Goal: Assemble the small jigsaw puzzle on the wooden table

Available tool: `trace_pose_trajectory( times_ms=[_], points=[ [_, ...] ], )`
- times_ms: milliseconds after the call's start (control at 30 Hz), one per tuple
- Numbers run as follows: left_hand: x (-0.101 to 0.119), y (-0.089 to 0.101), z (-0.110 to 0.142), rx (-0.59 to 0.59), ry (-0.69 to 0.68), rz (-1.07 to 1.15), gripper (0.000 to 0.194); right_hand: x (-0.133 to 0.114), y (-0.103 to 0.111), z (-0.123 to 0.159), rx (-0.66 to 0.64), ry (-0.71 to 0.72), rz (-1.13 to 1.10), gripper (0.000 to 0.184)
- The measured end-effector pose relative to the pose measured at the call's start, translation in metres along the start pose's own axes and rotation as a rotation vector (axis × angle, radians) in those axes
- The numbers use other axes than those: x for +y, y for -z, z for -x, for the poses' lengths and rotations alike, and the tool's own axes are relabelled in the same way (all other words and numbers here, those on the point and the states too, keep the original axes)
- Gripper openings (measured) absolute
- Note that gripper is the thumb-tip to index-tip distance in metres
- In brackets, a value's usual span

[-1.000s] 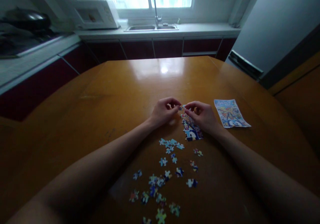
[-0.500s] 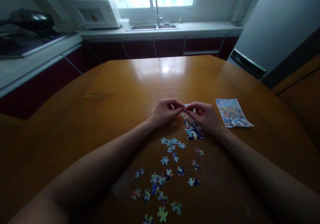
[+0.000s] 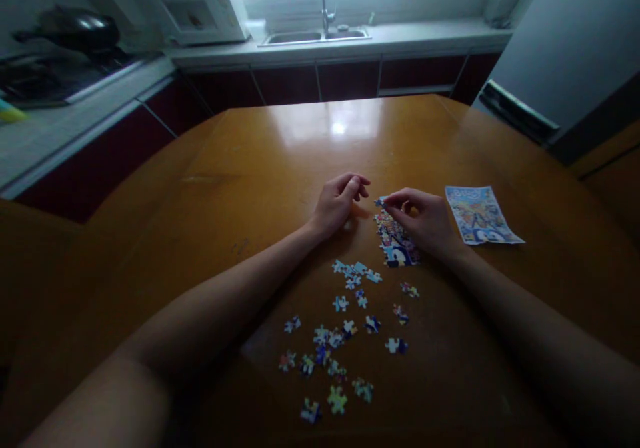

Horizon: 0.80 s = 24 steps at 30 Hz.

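On the wooden table, my right hand point(image 3: 423, 218) pinches a small blue puzzle piece point(image 3: 379, 202) between thumb and fingertips, at the far-left corner of a partly joined jigsaw puzzle point(image 3: 397, 253). The hand covers much of the puzzle's right side. Just left of it, my left hand point(image 3: 340, 201) rests on its side, fingers loosely curled and slightly apart, with nothing visible in them. Nearer to me lie a cluster of light-blue puzzle pieces point(image 3: 356, 272) and several loose pieces point(image 3: 323, 353), among them a yellow-green piece point(image 3: 337, 400).
Right of the puzzle lies a creased picture sheet point(image 3: 483, 216) with a similar design. Beyond the table point(image 3: 280, 148) are a counter with a sink point(image 3: 295, 37), a microwave point(image 3: 200, 11) and a stove with a black pan point(image 3: 75, 28). A fridge point(image 3: 565, 48) stands at the right.
My left hand has let go and drawn back left from the small piece that both hands held. My right hand keeps the piece at the puzzle's far edge. The view has tilted down slightly.
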State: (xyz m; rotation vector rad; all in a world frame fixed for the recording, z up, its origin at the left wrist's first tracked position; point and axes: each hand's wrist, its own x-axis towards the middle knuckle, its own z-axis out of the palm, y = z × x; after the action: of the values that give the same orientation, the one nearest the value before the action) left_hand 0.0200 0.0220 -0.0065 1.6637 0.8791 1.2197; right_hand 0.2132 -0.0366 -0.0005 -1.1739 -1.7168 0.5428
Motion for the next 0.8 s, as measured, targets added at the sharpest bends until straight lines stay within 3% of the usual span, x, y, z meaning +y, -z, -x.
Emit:
trace_pose_trajectory(
  times_ms=[800],
  points=[
    [-0.0032, -0.0013, -0.0012, 0.069, 0.07, 0.073, 0.026, -0.0076, 0.0031, 0.0019, -0.029, 0.002, 0.083, 0.011]
  ],
)
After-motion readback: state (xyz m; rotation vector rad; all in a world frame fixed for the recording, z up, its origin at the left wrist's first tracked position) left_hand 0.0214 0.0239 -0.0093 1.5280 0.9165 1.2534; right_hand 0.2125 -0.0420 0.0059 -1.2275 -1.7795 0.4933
